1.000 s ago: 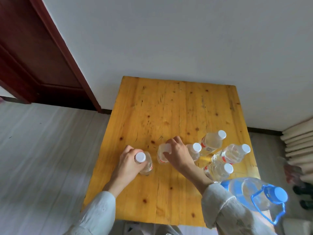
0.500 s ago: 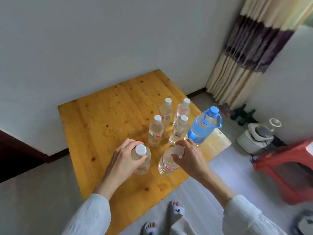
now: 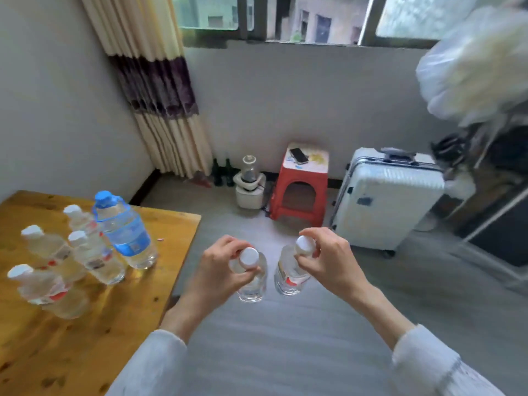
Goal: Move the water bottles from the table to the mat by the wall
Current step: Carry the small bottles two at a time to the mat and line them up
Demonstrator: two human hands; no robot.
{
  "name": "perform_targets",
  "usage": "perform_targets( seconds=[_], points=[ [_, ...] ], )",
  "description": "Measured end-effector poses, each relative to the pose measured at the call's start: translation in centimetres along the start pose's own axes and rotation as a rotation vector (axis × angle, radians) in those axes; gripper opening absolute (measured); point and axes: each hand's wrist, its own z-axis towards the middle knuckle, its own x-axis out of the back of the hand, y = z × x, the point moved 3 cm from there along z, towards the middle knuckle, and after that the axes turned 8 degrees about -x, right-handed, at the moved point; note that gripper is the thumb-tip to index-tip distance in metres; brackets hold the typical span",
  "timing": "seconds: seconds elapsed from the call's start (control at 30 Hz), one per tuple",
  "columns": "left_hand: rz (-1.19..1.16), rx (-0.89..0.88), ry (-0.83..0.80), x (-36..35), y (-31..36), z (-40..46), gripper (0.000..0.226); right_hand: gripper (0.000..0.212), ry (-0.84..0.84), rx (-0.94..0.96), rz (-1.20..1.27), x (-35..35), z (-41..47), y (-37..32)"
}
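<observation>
My left hand (image 3: 217, 270) grips a small clear water bottle (image 3: 253, 284) with a white cap near its neck. My right hand (image 3: 328, 261) grips a second small bottle (image 3: 288, 278) the same way. Both bottles hang upright in the air above the grey floor, to the right of the wooden table (image 3: 85, 338). On the table stand several more small clear bottles (image 3: 94, 255) with white caps and a large bottle (image 3: 125, 230) with a blue cap and blue label. No mat is in view.
Against the far wall stand a red plastic stool (image 3: 300, 190) with a phone on it, a white appliance (image 3: 250, 184) and a silver suitcase (image 3: 385, 198). A curtain (image 3: 160, 90) hangs in the corner. Dark furniture and a white bundle (image 3: 471, 58) are at the right.
Both hands have lifted their bottles off the table and carried them out over the floor. The view has swung right, from the table toward the window wall.
</observation>
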Motion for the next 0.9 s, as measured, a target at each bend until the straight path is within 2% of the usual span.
perform_targets(
  seconds=[0.23,0.47,0.57,0.67,0.9],
  points=[
    [-0.158,-0.203,-0.153,-15.8,13.9,7.3,0.034,0.028,0.218,-0.199,-0.031,16.8,-5.6,15.3],
    [-0.292,-0.38,-0.417,-32.8,28.0,13.1,0.03,0.028,0.46,-0.482,-0.088,30.5,-13.6,29.4],
    [-0.352,-0.49,-0.548,-40.4,34.5,15.2,0.038,0.028,0.599,-0.616,-0.105,36.1,-17.3,35.1],
    [-0.4,-0.565,-0.639,-47.1,40.0,17.1,0.031,0.028,0.715,-0.733,-0.108,41.1,-20.1,39.9],
    [-0.477,-0.767,-0.871,-65.1,55.4,21.9,0.032,0.026,0.952,-0.951,-0.168,54.0,-25.1,53.3]
  ],
)
